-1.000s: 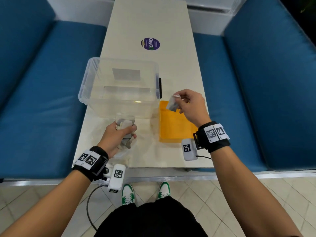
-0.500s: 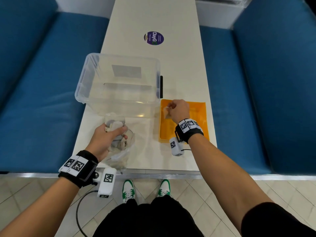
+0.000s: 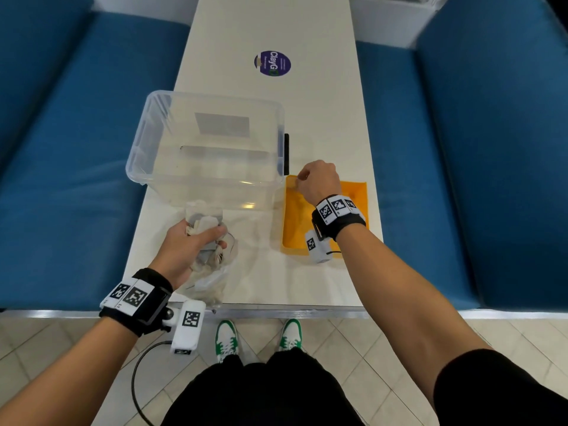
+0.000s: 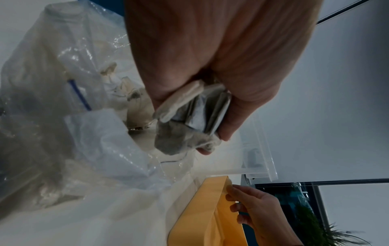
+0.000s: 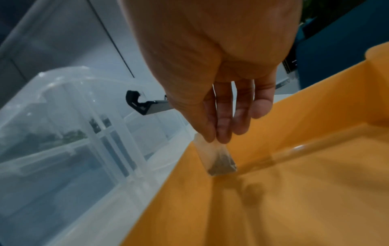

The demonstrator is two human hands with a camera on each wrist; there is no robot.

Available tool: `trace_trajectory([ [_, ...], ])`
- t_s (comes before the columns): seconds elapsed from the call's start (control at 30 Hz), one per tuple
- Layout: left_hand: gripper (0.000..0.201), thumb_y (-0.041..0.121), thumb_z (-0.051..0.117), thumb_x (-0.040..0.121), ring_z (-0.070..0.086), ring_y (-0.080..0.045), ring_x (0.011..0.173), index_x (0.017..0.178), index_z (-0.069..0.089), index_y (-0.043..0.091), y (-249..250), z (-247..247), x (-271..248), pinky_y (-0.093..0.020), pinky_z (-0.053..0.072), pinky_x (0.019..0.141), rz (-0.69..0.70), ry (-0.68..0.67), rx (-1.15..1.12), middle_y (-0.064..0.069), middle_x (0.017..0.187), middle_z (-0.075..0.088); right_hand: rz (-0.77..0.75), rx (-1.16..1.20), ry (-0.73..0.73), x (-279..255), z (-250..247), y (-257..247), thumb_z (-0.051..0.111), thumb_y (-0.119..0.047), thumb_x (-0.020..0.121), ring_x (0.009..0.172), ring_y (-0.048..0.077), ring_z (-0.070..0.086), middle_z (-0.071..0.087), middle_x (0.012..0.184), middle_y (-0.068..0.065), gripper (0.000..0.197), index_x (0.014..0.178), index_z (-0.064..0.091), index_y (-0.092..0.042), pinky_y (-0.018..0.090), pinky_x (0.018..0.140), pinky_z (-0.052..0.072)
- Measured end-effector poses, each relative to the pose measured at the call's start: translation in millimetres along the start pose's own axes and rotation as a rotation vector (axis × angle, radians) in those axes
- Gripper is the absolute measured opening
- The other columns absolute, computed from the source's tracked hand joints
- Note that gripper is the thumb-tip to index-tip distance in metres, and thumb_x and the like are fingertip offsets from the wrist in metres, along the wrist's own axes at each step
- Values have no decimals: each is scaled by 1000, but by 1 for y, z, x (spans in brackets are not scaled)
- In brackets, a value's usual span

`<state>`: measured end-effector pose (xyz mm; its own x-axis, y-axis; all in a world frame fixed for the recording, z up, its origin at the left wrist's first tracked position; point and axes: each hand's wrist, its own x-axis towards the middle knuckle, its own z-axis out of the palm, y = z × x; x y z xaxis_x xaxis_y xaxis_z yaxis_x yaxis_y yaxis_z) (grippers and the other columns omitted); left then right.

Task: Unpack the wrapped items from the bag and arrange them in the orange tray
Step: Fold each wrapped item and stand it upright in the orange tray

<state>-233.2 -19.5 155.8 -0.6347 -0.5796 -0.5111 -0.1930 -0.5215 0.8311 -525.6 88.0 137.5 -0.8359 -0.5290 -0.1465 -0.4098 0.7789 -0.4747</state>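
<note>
Head view: a long pale counter (image 3: 322,124) is shown between two blue sofas (image 3: 61,167), with the person's green-and-white shoes (image 3: 227,339) visible on the tiled floor below its near edge. The orange tray (image 3: 295,216) lies at the counter's near right, just beside a clear plastic storage bin (image 3: 172,149) whose near wall stands immediately left of the tray. A black latch (image 3: 286,153) is seen on the bin's right side, and a round purple sticker (image 3: 272,63) is fixed farther along the counter.

The right hand (image 3: 318,181) is held over the tray's far left corner. In the right wrist view, one small wrapped packet (image 5: 216,158) is pinched at its top edge between thumb and fingertips (image 5: 223,133); its lower end hangs at the tray's inner corner, and whether it touches the floor of the tray cannot be told.

The left hand (image 3: 184,244) is positioned near the counter's front edge, its grip closed round a bundle of wrapped packets (image 4: 195,109). The crumpled clear plastic bag (image 4: 63,99) lies on the counter under and beside that hand, further pale contents being visible through it. The bin stands directly beyond the left hand.
</note>
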Motion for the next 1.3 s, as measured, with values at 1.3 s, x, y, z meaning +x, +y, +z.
trace_trajectory([
  [1.3, 45, 12, 81, 85, 71, -25, 81, 127, 68, 4, 2, -1, 3, -35, 58, 65, 1, 7, -16, -11, 99, 74, -152, -26, -24, -13, -3, -6, 68, -11, 95, 85, 24, 64, 68, 96, 8, 5, 100, 69, -10, 30, 78, 56],
])
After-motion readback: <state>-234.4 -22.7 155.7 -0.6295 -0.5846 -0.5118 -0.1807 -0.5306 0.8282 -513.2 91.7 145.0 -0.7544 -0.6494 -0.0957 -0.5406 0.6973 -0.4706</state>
